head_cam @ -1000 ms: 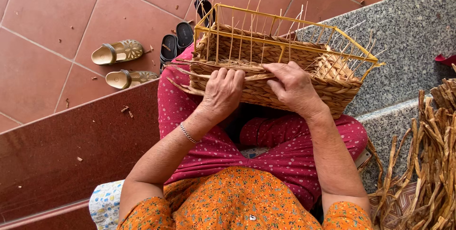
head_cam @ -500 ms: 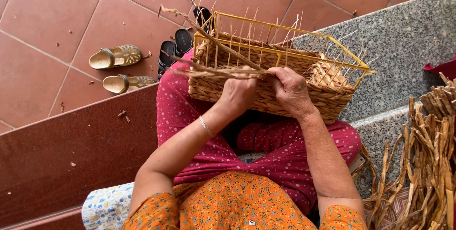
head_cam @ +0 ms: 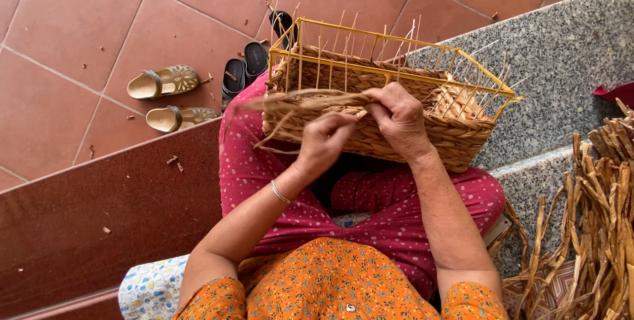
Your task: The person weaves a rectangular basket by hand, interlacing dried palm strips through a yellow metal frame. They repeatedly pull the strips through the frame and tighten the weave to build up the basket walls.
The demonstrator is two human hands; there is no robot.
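Observation:
A half-woven straw basket (head_cam: pixel 436 136) on a yellow wire frame (head_cam: pixel 396 33) rests on my lap, over pink dotted trousers. My right hand (head_cam: pixel 398 120) presses against the basket's near wall and pinches a dried fibre strand (head_cam: pixel 290 103) at the top of the weave. That strand runs leftward past the basket's corner. My left hand (head_cam: pixel 325 142) hangs just in front of the near wall, fingers curled around the loose strands that trail down to the left. A thin bangle sits on my left wrist.
A heap of dried fibre strips (head_cam: pixel 604 227) lies at the right on a grey stone step (head_cam: pixel 568 42). Tan sandals (head_cam: pixel 164 82) and black sandals (head_cam: pixel 244 69) stand on the red tiled floor. A dark red step (head_cam: pixel 86 214) runs at the left.
The basket has shifted slightly right and down on my lap. My left hand has pulled back off the basket wall, drawing the strands out toward me. My right hand stayed on the near wall.

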